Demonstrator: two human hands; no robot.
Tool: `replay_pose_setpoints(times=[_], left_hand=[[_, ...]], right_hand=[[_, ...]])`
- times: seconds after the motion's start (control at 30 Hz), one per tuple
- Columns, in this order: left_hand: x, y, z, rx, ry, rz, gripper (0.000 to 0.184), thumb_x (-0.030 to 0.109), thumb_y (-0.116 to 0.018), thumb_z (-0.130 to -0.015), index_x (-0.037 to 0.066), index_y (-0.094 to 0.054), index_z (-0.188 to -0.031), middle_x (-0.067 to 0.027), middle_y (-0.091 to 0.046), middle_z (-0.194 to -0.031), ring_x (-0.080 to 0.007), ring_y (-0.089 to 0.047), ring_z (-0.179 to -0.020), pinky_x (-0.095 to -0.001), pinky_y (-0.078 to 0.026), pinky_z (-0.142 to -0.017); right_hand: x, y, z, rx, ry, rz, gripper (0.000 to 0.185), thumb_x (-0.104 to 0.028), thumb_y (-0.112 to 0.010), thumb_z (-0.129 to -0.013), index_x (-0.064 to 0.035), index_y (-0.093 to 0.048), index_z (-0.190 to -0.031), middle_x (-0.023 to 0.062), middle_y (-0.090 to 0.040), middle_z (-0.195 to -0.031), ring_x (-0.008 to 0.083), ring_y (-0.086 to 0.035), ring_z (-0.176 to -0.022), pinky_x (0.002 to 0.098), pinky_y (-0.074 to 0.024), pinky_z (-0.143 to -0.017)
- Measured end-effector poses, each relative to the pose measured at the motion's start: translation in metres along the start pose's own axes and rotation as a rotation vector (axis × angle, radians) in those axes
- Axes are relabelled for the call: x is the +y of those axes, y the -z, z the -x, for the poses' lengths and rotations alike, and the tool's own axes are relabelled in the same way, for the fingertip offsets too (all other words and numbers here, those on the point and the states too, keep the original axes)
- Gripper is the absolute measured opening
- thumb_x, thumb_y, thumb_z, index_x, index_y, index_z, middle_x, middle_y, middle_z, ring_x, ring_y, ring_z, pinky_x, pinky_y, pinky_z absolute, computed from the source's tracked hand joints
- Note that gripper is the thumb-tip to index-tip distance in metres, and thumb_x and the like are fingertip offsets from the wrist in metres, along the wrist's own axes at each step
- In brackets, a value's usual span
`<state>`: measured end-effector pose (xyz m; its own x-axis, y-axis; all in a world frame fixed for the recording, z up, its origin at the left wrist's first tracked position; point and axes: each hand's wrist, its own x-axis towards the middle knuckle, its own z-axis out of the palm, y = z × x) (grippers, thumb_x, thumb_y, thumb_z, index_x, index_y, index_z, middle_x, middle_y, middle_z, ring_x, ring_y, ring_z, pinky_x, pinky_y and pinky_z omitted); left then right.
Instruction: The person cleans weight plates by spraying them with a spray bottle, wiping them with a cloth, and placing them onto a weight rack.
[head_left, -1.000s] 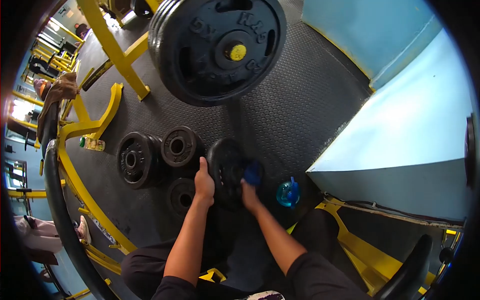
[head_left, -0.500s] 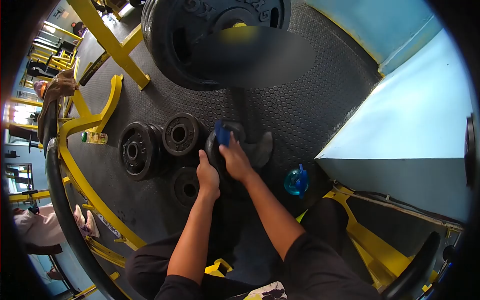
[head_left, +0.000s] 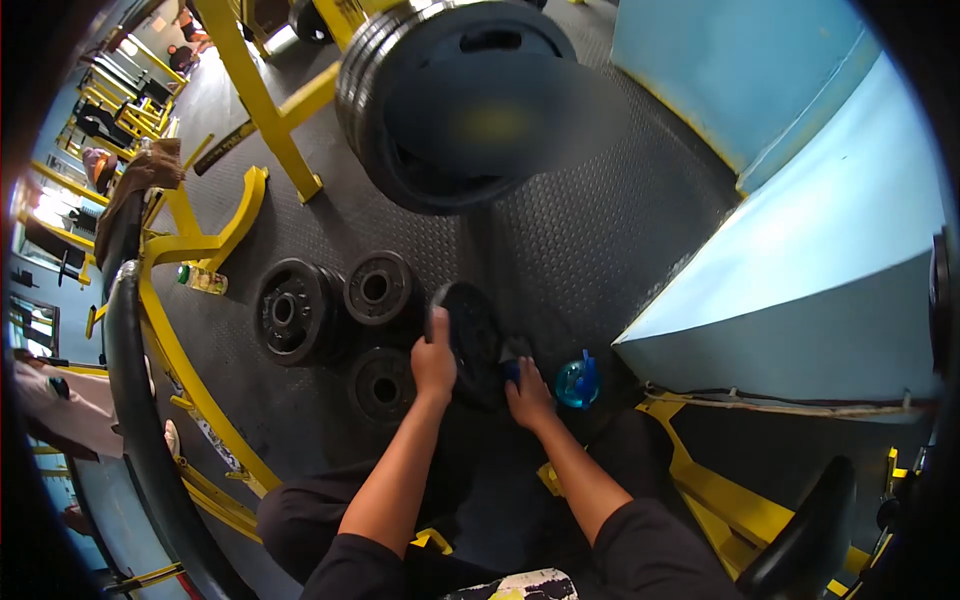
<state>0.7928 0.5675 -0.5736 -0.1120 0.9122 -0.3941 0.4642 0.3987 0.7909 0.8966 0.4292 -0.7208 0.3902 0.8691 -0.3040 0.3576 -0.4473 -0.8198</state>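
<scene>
My left hand (head_left: pixel 434 362) grips the near-left rim of a black weight plate (head_left: pixel 470 335) that stands tilted on the floor, its thumb over the edge. At the plate's right side, my right hand (head_left: pixel 530 393) is closed round a small blue item (head_left: pixel 512 372), mostly hidden by the fingers; something grey shows just above it. Left of the plate lie a black plate stack (head_left: pixel 285 310), a smaller stack (head_left: pixel 376 288) and another small plate (head_left: pixel 383 388). A clear blue bottle (head_left: pixel 577 383) stands right of my right hand.
Large plates (head_left: pixel 450 110) hang on a bar above, partly blurred. A yellow frame (head_left: pixel 265 110) and a curved black padded bar (head_left: pixel 130 380) lie left, with a labelled bottle (head_left: pixel 203 279). A pale blue wall (head_left: pixel 800 250) borders the right. Another person's legs (head_left: pixel 75 405) show far left.
My right hand has moved from the plate's upper face down to its right side with the blue item. My left hand stays on the plate's rim. The view has shifted slightly.
</scene>
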Motion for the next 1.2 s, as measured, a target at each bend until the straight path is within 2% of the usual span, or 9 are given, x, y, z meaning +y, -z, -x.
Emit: replay_pose_setpoints(times=[0.13, 0.27, 0.53, 0.63, 0.73, 0.87, 1.03, 1.1, 1.2], left_hand=[[0.001, 0.009, 0.033, -0.06, -0.168, -0.297, 0.064, 0.04, -0.073, -0.074, -0.013, -0.058, -0.107, -0.0333, -0.063, -0.106, -0.0436, -0.06, -0.108, -0.0435, -0.047, -0.093], [-0.009, 0.006, 0.063, -0.111, -0.158, -0.375, 0.071, 0.03, -0.075, -0.067, -0.016, -0.05, -0.115, -0.0373, -0.058, -0.114, -0.0447, -0.056, -0.115, -0.0426, -0.045, -0.1], [0.017, -0.008, 0.055, -0.384, 0.061, 0.184, 0.034, 0.013, -0.075, -0.078, -0.007, -0.056, -0.099, -0.0104, -0.068, -0.079, -0.0148, -0.065, -0.058, -0.0293, -0.052, -0.054], [0.006, 0.003, 0.031, -0.328, 0.218, 0.288, 0.022, 0.011, -0.075, -0.074, -0.003, -0.06, -0.082, -0.0092, -0.067, -0.072, -0.0159, -0.063, -0.057, -0.0291, -0.05, -0.054], [-0.004, -0.001, 0.026, -0.281, 0.261, 0.024, 0.021, 0.015, -0.069, -0.07, -0.003, -0.063, -0.075, -0.0116, -0.066, -0.069, -0.022, -0.062, -0.058, -0.0366, -0.051, -0.058], [0.042, 0.034, 0.069, -0.181, 0.41, -0.29, 0.037, 0.022, -0.072, -0.068, -0.006, -0.068, -0.092, -0.0186, -0.07, -0.088, -0.0286, -0.069, -0.08, -0.0356, -0.055, -0.07], [0.164, 0.192, 0.178, -0.648, 0.271, -0.565, 0.046, 0.035, -0.073, -0.07, -0.004, -0.069, -0.094, -0.0174, -0.07, -0.087, -0.0289, -0.07, -0.086, -0.0383, -0.053, -0.079], [0.227, 0.247, 0.238, -0.662, 0.209, -0.618, 0.046, 0.035, -0.072, -0.071, -0.004, -0.068, -0.095, -0.0164, -0.07, -0.087, -0.0284, -0.069, -0.086, -0.038, -0.053, -0.08], [0.344, 0.343, 0.314, -0.752, 0.126, -0.668, 0.047, 0.035, -0.071, -0.073, -0.003, -0.066, -0.1, -0.0141, -0.07, -0.088, -0.0277, -0.069, -0.086, -0.0371, -0.052, -0.079]], right_hand=[[-0.031, 0.031, 0.051, 0.093, -0.02, 0.195, 0.073, -0.026, -0.059, -0.086, 0.006, -0.029, -0.144, 0.0309, -0.032, -0.146, 0.0418, -0.035, -0.136, 0.0429, -0.0313, -0.112], [-0.055, 0.058, 0.103, 0.021, -0.11, 0.052, 0.06, -0.029, -0.062, -0.086, 0.0013, -0.046, -0.135, 0.0282, -0.041, -0.141, 0.0388, -0.042, -0.132, 0.0422, -0.0358, -0.108], [-0.105, 0.028, 0.157, 0.204, -0.146, -0.099, 0.041, -0.024, -0.062, -0.087, -0.0027, -0.06, -0.122, 0.0233, -0.062, -0.116, 0.033, -0.063, -0.105, 0.0391, -0.048, -0.092], [-0.148, 0.008, 0.209, 0.138, -0.233, -0.182, 0.029, -0.014, -0.063, -0.086, -0.0041, -0.064, -0.113, 0.0154, -0.07, -0.097, 0.0284, -0.068, -0.086, 0.0359, -0.0531, -0.079], [-0.177, 0.045, 0.263, 0.103, -0.146, -0.162, 0.033, -0.027, -0.066, -0.088, -0.0002, -0.066, -0.107, 0.0141, -0.07, -0.092, 0.0252, -0.067, -0.086, 0.0345, -0.0522, -0.079], [-0.252, 0.147, 0.338, 0.254, -0.111, -0.403, 0.028, -0.022, -0.061, -0.092, -0.0056, -0.065, -0.115, 0.0095, -0.066, -0.101, 0.022, -0.064, -0.097, 0.0364, -0.0516, -0.081], [-0.294, 0.204, 0.373, 0.224, -0.482, -0.901, 0.027, -0.025, -0.058, -0.094, -0.0042, -0.065, -0.11, 0.0031, -0.066, -0.092, 0.0109, -0.063, -0.077, 0.02, -0.0473, -0.065], [-0.261, 0.182, 0.367, 0.225, -0.741, -0.731, 0.029, -0.027, -0.063, -0.091, -0.001, -0.067, -0.102, 0.011, -0.068, -0.094, 0.0246, -0.065, -0.087, 0.0376, -0.0517, -0.08], [-0.376, 0.239, 0.352, 0.102, -0.719, -0.764, 0.05, -0.047, -0.054, -0.092, -0.0065, -0.061, -0.12, 0.0103, -0.067, -0.104, 0.0275, -0.064, -0.097, 0.0395, -0.0503, -0.085]])
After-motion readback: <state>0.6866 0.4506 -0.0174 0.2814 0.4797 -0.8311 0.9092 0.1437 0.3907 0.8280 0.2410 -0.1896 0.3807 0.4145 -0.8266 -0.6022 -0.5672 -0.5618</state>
